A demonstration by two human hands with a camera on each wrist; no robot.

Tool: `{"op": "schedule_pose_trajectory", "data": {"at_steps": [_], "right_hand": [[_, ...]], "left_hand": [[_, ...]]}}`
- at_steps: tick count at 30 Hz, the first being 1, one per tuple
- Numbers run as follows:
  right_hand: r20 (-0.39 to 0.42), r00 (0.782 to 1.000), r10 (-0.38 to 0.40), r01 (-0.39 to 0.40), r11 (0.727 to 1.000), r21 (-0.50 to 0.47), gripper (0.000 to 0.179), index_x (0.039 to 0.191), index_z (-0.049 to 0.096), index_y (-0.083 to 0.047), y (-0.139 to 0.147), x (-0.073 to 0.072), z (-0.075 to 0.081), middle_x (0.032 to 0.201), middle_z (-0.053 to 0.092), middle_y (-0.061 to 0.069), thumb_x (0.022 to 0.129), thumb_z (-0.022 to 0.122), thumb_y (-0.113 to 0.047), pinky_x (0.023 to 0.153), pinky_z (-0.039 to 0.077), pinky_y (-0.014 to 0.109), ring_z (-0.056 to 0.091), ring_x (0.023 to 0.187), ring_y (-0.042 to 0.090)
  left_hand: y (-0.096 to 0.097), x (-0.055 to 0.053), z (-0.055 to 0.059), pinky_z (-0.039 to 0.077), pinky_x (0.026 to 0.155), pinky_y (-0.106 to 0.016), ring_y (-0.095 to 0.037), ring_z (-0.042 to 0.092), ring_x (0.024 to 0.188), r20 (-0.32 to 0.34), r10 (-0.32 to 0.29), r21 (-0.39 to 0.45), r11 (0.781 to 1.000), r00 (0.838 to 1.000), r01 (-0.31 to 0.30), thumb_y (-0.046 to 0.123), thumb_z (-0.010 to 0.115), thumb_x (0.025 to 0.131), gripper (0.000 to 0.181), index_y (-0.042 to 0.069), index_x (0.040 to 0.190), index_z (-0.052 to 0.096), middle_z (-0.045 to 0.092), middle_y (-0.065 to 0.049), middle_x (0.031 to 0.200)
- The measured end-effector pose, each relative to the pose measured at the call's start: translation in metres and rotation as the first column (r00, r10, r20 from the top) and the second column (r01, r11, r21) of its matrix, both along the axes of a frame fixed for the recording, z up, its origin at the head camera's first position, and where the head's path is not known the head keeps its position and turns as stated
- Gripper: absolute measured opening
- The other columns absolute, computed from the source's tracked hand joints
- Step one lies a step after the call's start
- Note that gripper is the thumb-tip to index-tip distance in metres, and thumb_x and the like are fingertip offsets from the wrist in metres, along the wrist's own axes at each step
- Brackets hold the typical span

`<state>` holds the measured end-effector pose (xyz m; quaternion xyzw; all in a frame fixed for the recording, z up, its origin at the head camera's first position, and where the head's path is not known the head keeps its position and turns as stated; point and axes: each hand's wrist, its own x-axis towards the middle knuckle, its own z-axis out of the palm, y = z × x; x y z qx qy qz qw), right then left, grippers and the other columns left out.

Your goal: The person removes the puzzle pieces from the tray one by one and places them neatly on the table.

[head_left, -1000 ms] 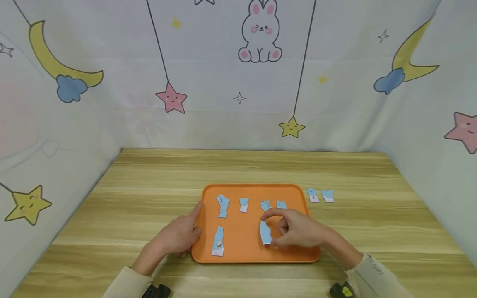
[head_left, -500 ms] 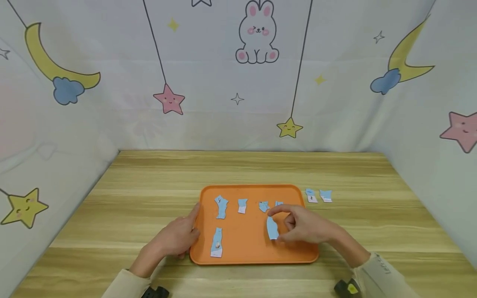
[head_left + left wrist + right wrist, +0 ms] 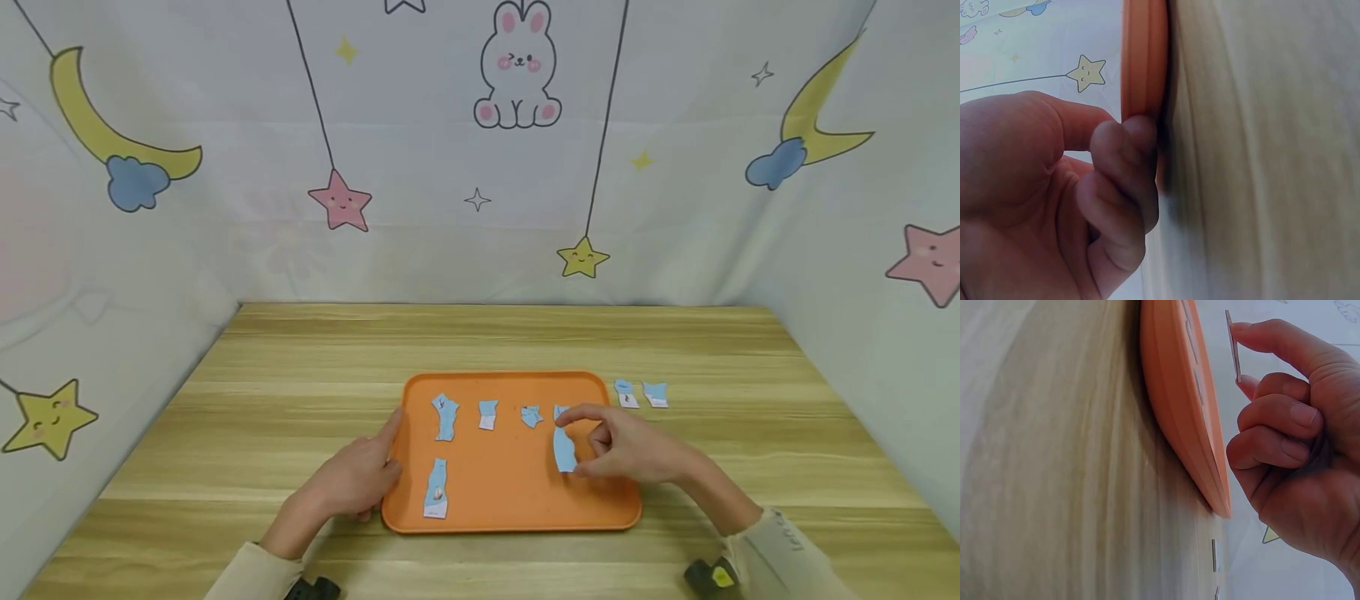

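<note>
My right hand (image 3: 637, 446) pinches a long light-blue puzzle piece (image 3: 564, 452) by its two ends, thumb and index finger apart. In the right wrist view that puzzle piece (image 3: 1233, 347) is seen edge-on, lifted off the orange tray (image 3: 1175, 394), with the other fingers curled in. At the tray's left edge my left hand (image 3: 352, 475) grips the rim; its fingers (image 3: 1119, 153) meet the tray side in the left wrist view. Beyond the held piece, a small puzzle piece (image 3: 559, 411) is partly covered by the right index finger.
Several blue-and-white pieces lie spread on the tray (image 3: 510, 504), among them a tall one (image 3: 437, 490) at front left and a wide-topped one (image 3: 446, 417) behind it. Two more pieces (image 3: 627, 394) lie on the wooden table (image 3: 300, 358) right of the tray. A patterned curtain stands behind.
My right hand has carried the long blue piece rightward and a little away from me, over toward the back-right pieces. The left hand stays at the tray's edge.
</note>
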<state>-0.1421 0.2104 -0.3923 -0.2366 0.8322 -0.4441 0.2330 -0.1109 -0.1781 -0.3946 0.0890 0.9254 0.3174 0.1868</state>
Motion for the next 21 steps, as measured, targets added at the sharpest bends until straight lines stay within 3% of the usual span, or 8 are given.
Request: {"op": "schedule_pose_trajectory", "data": {"at_steps": [8,21], "right_hand": [[-0.042,0.999,0.013,-0.013,1.0,-0.017,0.059,0.141,0.057,0.001,0.012,-0.003,0.0,0.057,0.035,-0.01,0.09,0.082,-0.017,0.059,0.046,0.021,0.033,0.052,0.002],[-0.022,0.999,-0.039,0.039,0.999,0.003,0.061,0.143,0.056,0.0,0.032,-0.005,-0.003,0.059,0.036,-0.01,0.09,0.082,-0.016,0.055,0.041,0.02,0.035,0.054,0.002]], "left_hand": [[0.001,0.0,0.0,0.045,0.039,-0.03,-0.012,0.05,0.035,-0.006,-0.003,-0.011,1.0,1.0,0.003,0.004,0.05,0.102,0.077,0.002,0.169,0.013,0.058,-0.006,0.053],[0.001,0.0,0.001,0.045,0.04,-0.031,-0.013,0.051,0.035,0.002,0.002,-0.006,1.0,1.0,-0.002,0.005,0.05,0.102,0.078,0.002,0.17,0.012,0.058,-0.007,0.054]]}}
